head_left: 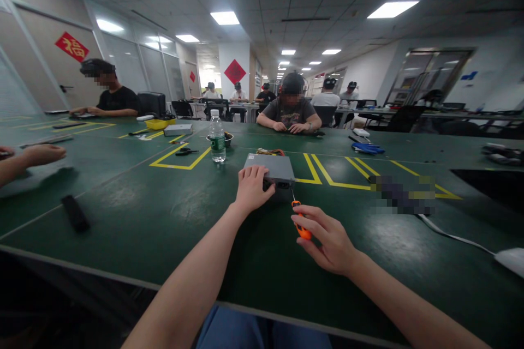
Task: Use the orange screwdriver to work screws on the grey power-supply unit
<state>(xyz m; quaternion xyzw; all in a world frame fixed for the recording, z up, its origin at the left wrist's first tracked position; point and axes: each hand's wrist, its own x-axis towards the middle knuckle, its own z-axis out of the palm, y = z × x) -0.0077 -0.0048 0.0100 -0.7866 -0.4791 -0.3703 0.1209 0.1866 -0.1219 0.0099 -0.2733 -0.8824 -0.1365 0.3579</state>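
Note:
A grey metal box, like a power supply with coloured wires at its far end, lies on the green table in front of me. My left hand rests on its near left corner, fingers curled over the edge, holding it. My right hand pinches an orange-handled screwdriver. Its thin shaft points up at the box's near right corner.
A water bottle stands left of the box, with a small bowl behind it. A black bar lies at the left. Another person's hand rests at the far left. Several people sit at the table's far side. A white cable runs at the right.

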